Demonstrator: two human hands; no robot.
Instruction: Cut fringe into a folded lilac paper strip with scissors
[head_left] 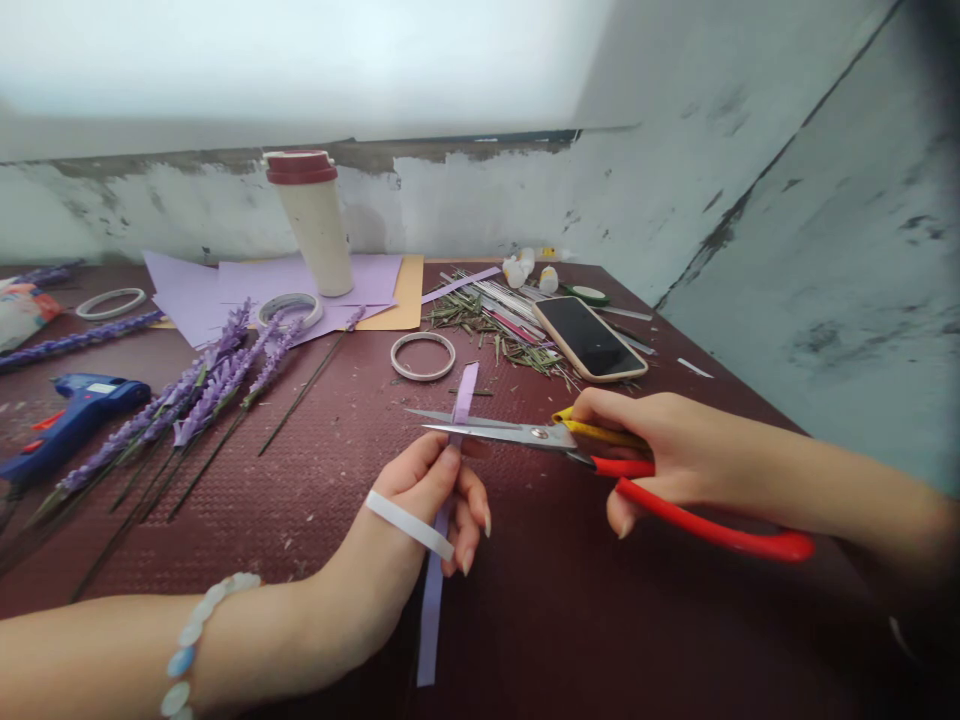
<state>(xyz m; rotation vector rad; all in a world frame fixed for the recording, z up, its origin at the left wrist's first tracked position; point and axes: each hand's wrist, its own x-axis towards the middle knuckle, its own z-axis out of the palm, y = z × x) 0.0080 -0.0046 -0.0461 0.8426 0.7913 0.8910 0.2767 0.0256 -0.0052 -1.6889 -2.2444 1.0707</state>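
Note:
Between thumb and fingers, my left hand [420,500] pinches a narrow purple paper strip [432,610], which hangs below the hand and sticks up above the fingertips. A strip of white tape [409,524] lies across the back of that hand. My right hand [652,440] grips scissors [517,432] with red and yellow handles. Their blades are parted and lie across the upper part of the strip, just above my left fingertips. Whether the paper is cut through cannot be told.
Left lie a blue glue gun [82,410] and purple paper flower stems [217,390]. Behind stand a lidded cup [315,225] and purple paper sheets [367,275]. A tape roll [422,357], a phone [589,335] and a pile of trimmings [487,310] lie beyond my hands, before a wall [847,270].

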